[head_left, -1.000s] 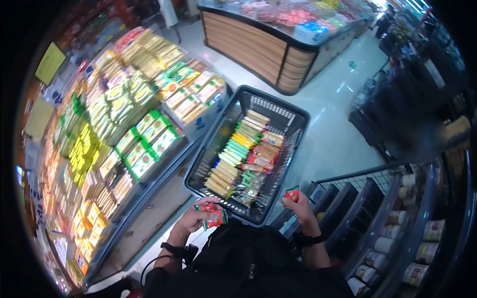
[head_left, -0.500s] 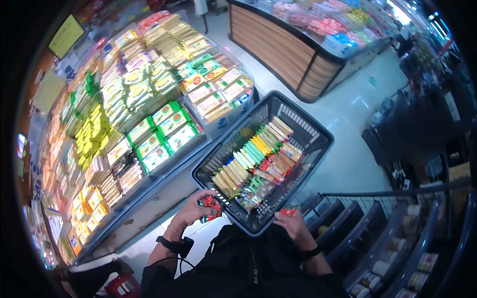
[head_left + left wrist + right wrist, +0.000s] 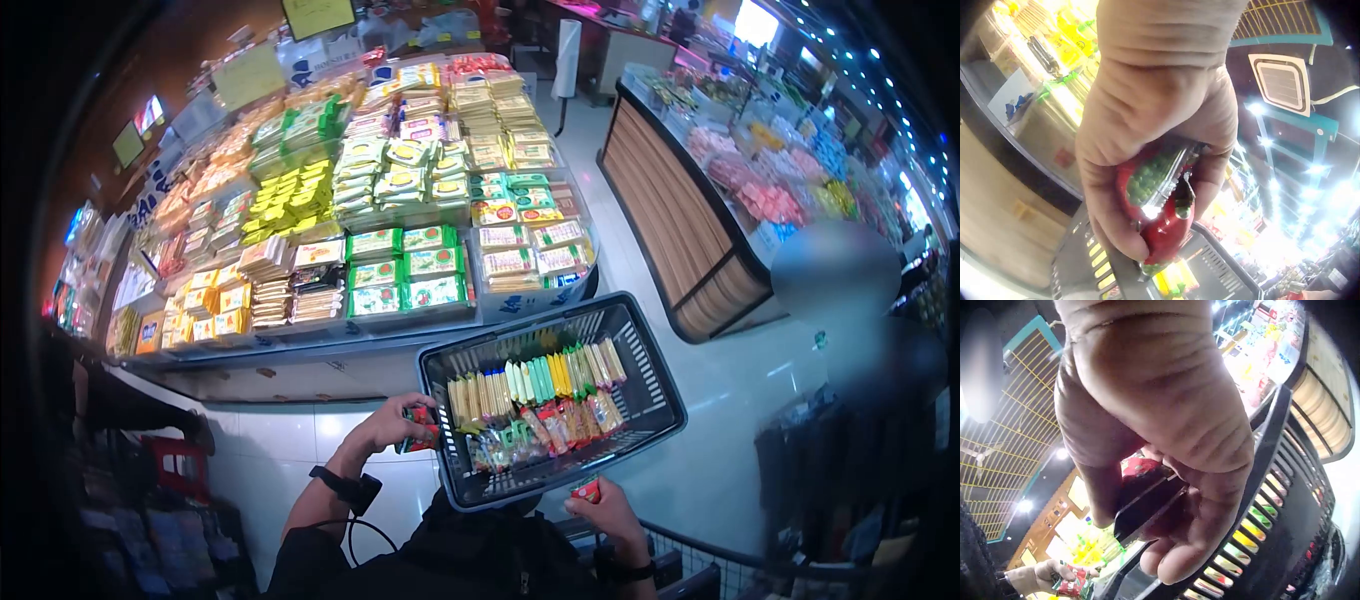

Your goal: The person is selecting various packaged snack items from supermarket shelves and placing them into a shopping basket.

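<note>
A dark grey plastic basket (image 3: 655, 400) stands in front of the person, with snack packets lined up in two rows inside. At the basket's left end, the left hand (image 3: 385, 428) grips small red packets (image 3: 1166, 234) printed with green peas, its fingers and thumb curled round them. The right hand (image 3: 608, 512) is at the basket's near right side, pinching a small red packet (image 3: 587, 490) between thumb and fingers. In the right wrist view the palm and fingers cover much of that packet, and a dark flat edge shows.
Beyond the basket is a display counter (image 3: 380, 327) with many packaged snacks in compartments. A wood-panelled stand (image 3: 670, 200) with bagged goods is at the right. A red stool (image 3: 178, 465) stands at the left. Wire shelving (image 3: 700, 555) lies at the lower right.
The head view has swung round, so the counter and basket now look more level and the basket lies lower and further right. Both hands keep their red packets beside the basket.
</note>
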